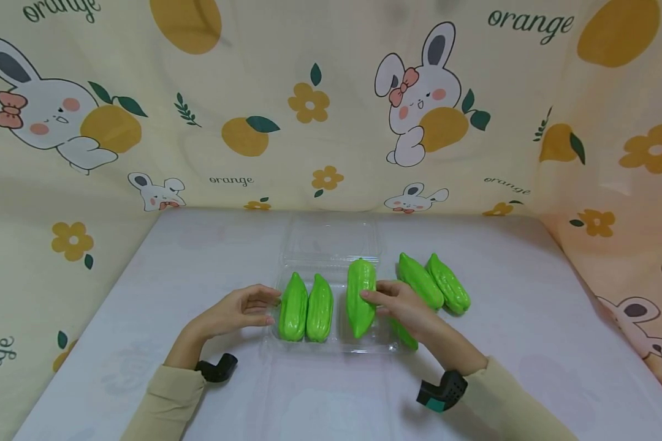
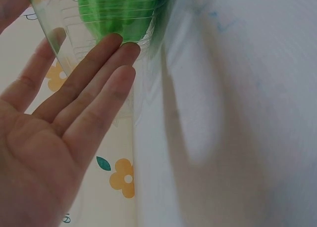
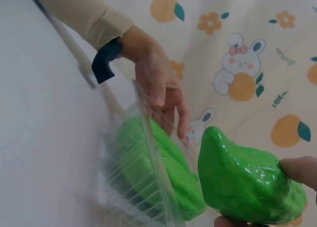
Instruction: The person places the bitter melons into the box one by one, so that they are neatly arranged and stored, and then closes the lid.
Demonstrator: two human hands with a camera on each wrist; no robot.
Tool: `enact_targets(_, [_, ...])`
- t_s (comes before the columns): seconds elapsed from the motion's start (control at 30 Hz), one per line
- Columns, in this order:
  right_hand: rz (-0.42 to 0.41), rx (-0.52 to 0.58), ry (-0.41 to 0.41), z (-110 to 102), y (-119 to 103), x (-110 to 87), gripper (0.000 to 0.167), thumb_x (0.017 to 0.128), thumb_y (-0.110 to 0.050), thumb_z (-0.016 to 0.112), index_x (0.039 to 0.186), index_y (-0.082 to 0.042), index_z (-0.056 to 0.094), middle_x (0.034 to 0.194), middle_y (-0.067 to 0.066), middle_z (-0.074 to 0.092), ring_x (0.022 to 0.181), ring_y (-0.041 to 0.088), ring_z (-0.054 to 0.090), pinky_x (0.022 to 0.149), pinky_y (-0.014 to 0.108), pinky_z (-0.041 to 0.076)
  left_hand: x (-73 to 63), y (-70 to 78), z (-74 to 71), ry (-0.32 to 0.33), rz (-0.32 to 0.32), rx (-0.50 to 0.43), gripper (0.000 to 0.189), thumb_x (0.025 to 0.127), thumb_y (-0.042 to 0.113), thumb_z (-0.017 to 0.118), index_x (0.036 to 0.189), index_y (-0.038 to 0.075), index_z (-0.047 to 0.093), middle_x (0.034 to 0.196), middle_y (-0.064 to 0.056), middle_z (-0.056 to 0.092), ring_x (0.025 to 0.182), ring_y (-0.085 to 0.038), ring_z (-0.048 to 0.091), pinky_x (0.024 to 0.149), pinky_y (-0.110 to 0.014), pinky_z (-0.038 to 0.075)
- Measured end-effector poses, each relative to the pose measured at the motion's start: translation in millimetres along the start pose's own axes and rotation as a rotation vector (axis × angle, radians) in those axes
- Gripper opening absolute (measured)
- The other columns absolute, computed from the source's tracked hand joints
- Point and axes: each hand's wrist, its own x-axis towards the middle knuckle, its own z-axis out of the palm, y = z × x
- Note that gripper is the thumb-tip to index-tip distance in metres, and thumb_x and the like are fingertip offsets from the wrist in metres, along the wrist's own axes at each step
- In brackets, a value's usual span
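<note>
In the head view my right hand [image 1: 405,306] pinches a glossy green model gourd [image 1: 361,300] between thumb and fingers. It hangs upright over the right part of a clear plastic clamshell box [image 1: 339,346], pointed end toward me. Two similar gourds, the left one [image 1: 293,309] and its neighbour [image 1: 320,309], lie side by side in the box's left part. At the left wall my left hand [image 1: 234,312] rests with its fingers loosely extended. The left wrist view shows those fingertips [image 2: 130,51] at the clear wall, in front of a gourd inside.
Right of the box lie two more gourds, an inner one [image 1: 421,282] and an outer one [image 1: 448,285]. Another gourd [image 1: 405,337] is partly hidden under my right hand. The box's clear lid [image 1: 331,237] stands open behind it. A patterned curtain [image 1: 342,147] surrounds the white table [image 1: 198,245].
</note>
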Motion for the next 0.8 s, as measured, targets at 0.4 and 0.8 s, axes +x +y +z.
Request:
enact_targets(0.4, [0.0,-0.059,0.02,5.9,2.0,5.1,0.058,0.095,-0.032,0.06,0.135,0.008,0.047,0.134,0.023,0.057,0.122,0.029,0.058,0.1,0.042,0.054,0.1,1.1,0.6,0.003,-0.001,0.004,0.057,0.088,0.019,0.07,0.134,-0.005,0.047,0.138,-0.028,0.05,0.129,-0.046,0.048,0.108,-0.047,0.045])
enact_targets(0.8, [0.047,-0.16,0.043,16.6,-4.0,9.9,0.065,0.092,-0.035,0.064,0.138,0.007,0.045,0.135,0.023,0.057,0.104,0.023,0.065,0.1,0.043,0.052,-0.1,1.8,0.5,0.005,0.001,0.016,0.057,0.089,0.02,0.07,0.134,-0.005,0.047,0.138,-0.028,0.05,0.13,-0.045,0.048,0.109,-0.048,0.044])
